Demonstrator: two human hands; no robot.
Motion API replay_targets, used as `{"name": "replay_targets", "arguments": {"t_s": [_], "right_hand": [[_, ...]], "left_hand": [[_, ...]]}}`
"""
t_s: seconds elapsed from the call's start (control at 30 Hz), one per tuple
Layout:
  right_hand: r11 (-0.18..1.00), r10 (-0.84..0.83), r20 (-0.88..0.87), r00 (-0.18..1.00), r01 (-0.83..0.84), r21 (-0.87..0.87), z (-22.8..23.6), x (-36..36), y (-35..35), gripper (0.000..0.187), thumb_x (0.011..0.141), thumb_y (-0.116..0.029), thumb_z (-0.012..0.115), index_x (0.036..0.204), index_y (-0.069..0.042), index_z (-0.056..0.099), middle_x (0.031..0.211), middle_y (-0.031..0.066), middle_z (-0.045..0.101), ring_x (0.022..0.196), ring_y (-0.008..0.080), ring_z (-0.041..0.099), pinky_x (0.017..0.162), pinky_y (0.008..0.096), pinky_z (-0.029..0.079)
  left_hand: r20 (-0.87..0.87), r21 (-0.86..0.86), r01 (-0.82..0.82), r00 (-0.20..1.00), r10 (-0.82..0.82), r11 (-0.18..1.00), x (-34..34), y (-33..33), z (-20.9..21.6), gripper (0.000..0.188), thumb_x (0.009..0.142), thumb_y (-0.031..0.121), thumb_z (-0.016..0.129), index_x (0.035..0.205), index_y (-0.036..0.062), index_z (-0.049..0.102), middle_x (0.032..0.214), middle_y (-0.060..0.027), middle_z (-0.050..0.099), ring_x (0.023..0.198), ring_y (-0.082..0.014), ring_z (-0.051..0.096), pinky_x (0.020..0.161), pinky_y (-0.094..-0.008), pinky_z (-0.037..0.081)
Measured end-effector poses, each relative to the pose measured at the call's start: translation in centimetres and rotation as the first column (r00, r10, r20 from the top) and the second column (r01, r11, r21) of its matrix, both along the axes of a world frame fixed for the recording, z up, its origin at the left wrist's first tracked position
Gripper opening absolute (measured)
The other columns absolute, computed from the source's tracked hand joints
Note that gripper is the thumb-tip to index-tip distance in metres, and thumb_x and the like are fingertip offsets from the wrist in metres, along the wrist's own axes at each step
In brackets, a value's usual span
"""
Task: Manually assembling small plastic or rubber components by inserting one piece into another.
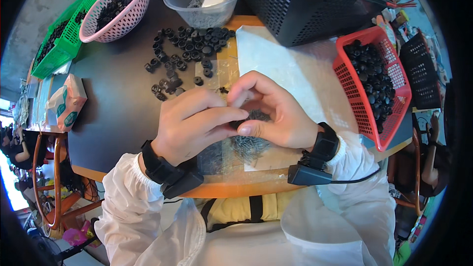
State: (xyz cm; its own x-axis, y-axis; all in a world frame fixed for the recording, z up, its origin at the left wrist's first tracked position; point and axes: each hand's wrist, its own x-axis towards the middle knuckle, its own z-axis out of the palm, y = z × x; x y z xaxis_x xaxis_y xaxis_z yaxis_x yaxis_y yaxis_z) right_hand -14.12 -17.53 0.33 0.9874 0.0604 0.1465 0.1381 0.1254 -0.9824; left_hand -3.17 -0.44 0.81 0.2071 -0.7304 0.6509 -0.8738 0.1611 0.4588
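My left hand [189,123] and my right hand [278,113] meet over the near middle of the table, fingertips touching in a pinch. Between them is a small black part [235,124], mostly hidden by the fingers, so its exact shape does not show. Right under the hands lies a pile of thin metal pins [250,149] on clear plastic. Beyond my fingers, many small round black plastic caps [194,44] are scattered over the dark tabletop. A few tiny dark bits [223,90] lie close to my right index finger.
At the back stand a clear plastic bowl [180,2] with metal pins and a white block, a pink basket [88,22] and a green basket [74,37] of black parts. A red basket [345,69] and large black crate [276,10] stand right. A tissue pack [71,101] sits left.
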Motion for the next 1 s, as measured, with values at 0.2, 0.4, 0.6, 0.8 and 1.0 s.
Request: {"name": "replay_targets", "arguments": {"t_s": [0.2, 0.4, 0.6, 0.8, 1.0], "right_hand": [[0.996, 0.060, 0.012, 0.998, -0.060, -0.059, 0.4, -0.4, -0.2, 0.037, 0.077, 0.006, 0.069, 0.107, -0.007, 0.050, 0.095, 0.0003, 0.056, 0.093, 0.0112, 0.057, 0.089, 0.0306, 0.048], [0.993, 0.032, -0.032, 0.999, -0.036, -0.109, -1.0, -0.9, 0.2, 0.039, 0.076, 0.004, 0.074, 0.095, -0.010, 0.043, 0.095, 0.0017, 0.054, 0.092, 0.0101, 0.054, 0.088, 0.0276, 0.044], [0.719, -0.221, 0.260, 0.940, 0.337, -0.608, 4.2, -2.2, 0.2, 0.035, 0.072, -0.001, 0.076, 0.099, -0.003, 0.054, 0.090, 0.0079, 0.064, 0.088, 0.0181, 0.065, 0.078, 0.0305, 0.050], [-0.041, -0.585, 0.487, 0.648, 0.576, -0.816, 10.2, -7.3, -8.7, 0.030, 0.078, -0.013, 0.072, 0.105, -0.006, 0.061, 0.094, 0.0103, 0.069, 0.088, 0.0244, 0.067, 0.076, 0.0322, 0.050], [-0.296, -0.508, 0.534, 0.676, 0.446, -0.845, 9.9, -6.8, -9.3, 0.028, 0.081, -0.020, 0.069, 0.105, -0.006, 0.064, 0.098, 0.0117, 0.067, 0.092, 0.0300, 0.063, 0.079, 0.0381, 0.048]], "left_hand": [[0.066, -0.051, 0.049, 0.997, -0.046, 0.997, -0.2, -0.1, -0.4, 0.034, 0.058, 0.010, 0.081, 0.090, 0.0113, 0.070, 0.075, 0.0004, 0.060, 0.063, -0.0162, 0.061, 0.054, -0.0279, 0.049], [0.152, -0.013, 0.115, 0.982, -0.112, 0.993, -0.2, 0.1, -0.4, 0.034, 0.062, 0.011, 0.079, 0.094, 0.0120, 0.068, 0.076, 0.0006, 0.059, 0.061, -0.0164, 0.061, 0.051, -0.0282, 0.050], [0.172, -0.171, 0.057, 0.985, -0.027, 0.984, -0.1, 0.1, -0.3, 0.036, 0.065, 0.018, 0.081, 0.098, 0.0139, 0.068, 0.079, 0.0000, 0.060, 0.064, -0.0168, 0.061, 0.053, -0.0280, 0.049], [0.239, -0.108, 0.200, 0.956, -0.169, 0.974, -0.3, 0.3, -0.1, 0.025, 0.073, 0.024, 0.080, 0.091, 0.0137, 0.066, 0.077, -0.0009, 0.060, 0.065, -0.0179, 0.059, 0.054, -0.0291, 0.048], [0.101, 0.035, 0.190, 0.976, -0.193, 0.981, 0.7, 0.4, -0.1, 0.012, 0.074, 0.009, 0.069, 0.081, 0.0102, 0.059, 0.074, -0.0040, 0.056, 0.068, -0.0240, 0.058, 0.057, -0.0348, 0.047]]}}
